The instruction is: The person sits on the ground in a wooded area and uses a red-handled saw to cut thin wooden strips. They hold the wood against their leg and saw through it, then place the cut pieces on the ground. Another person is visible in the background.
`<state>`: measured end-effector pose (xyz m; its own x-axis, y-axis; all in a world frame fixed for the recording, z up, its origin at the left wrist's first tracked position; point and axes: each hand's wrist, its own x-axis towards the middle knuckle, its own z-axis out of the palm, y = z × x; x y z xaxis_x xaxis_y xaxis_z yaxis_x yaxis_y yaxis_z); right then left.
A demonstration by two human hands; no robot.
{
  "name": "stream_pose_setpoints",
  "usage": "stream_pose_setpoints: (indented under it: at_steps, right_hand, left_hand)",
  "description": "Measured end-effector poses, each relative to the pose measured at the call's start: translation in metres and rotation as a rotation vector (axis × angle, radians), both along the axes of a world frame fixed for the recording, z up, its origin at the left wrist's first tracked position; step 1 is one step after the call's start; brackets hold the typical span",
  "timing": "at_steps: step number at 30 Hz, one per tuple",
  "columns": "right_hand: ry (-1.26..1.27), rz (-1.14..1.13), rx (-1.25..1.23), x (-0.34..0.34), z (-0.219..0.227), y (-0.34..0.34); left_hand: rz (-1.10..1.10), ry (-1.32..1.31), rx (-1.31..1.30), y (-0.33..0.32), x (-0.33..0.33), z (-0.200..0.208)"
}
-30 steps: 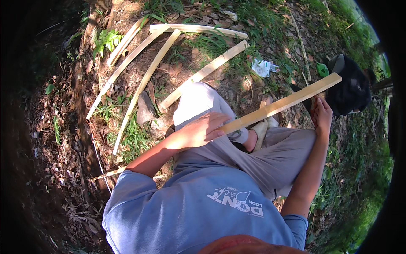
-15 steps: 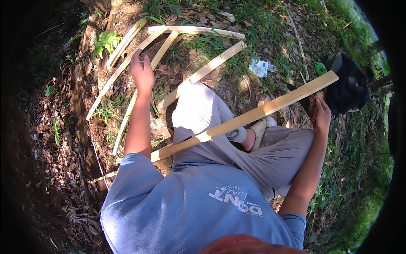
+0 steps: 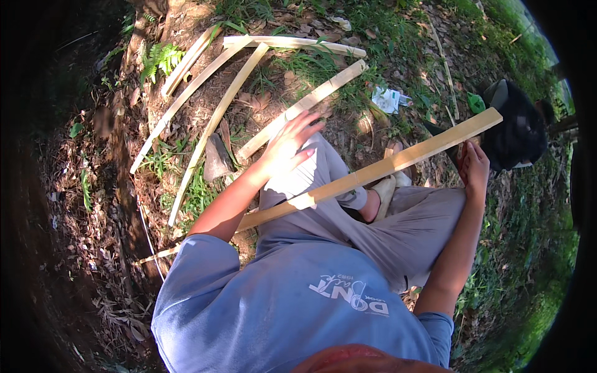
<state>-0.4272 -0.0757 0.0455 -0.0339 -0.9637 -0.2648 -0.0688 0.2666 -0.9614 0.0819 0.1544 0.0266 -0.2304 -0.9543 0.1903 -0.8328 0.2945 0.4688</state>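
A long split-bamboo strip [image 3: 392, 163] lies slantwise across my lap, from under my left arm to the right beyond my knee. My right hand [image 3: 475, 168] is closed around a tool's reddish-brown handle [image 3: 461, 154], just below the strip's right end; the rest of that tool is largely hidden. Above my left knee, my left hand [image 3: 287, 146] is open with fingers spread, holding nothing. Just beyond it, another bamboo strip [image 3: 323, 92] rests on the ground. More strips lie farther left, including a long pale one [image 3: 217, 115] and a thinner one [image 3: 180, 99].
A bamboo strip [image 3: 295, 43] lies at the far side, and a short piece [image 3: 188, 61] is near a fern [image 3: 163, 61]. A grey wedge-shaped block [image 3: 217, 158] sits left of my knee. White crumpled packaging [image 3: 387, 99] and a black bag-like object [image 3: 513, 127] are at right.
My left hand has moved right and nearer, from beside the left strips to above my knee, uncovering the grey block. My right hand and the lap strip stay nearly still.
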Motion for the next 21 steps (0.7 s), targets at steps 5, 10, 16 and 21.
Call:
stream_pose_setpoints:
  at_steps: [5,10,16,21]
  right_hand:
    - [-0.001,0.037,-0.050,-0.006,-0.008,0.001]
    - [0.419,-0.115,-0.308,-0.019,-0.019,-0.011]
    - [0.242,-0.347,-0.253,0.020,-0.032,-0.027]
    - [0.293,-0.516,-0.258,0.004,-0.036,-0.013]
  left_hand:
    - [0.432,-0.467,-0.114,-0.035,0.108,-0.036]
    - [0.608,-0.265,-0.147,-0.086,0.141,-0.004]
    - [0.074,-0.206,0.191,-0.127,-0.041,-0.084]
    - [-0.294,-0.132,0.243,-0.148,-0.172,-0.072]
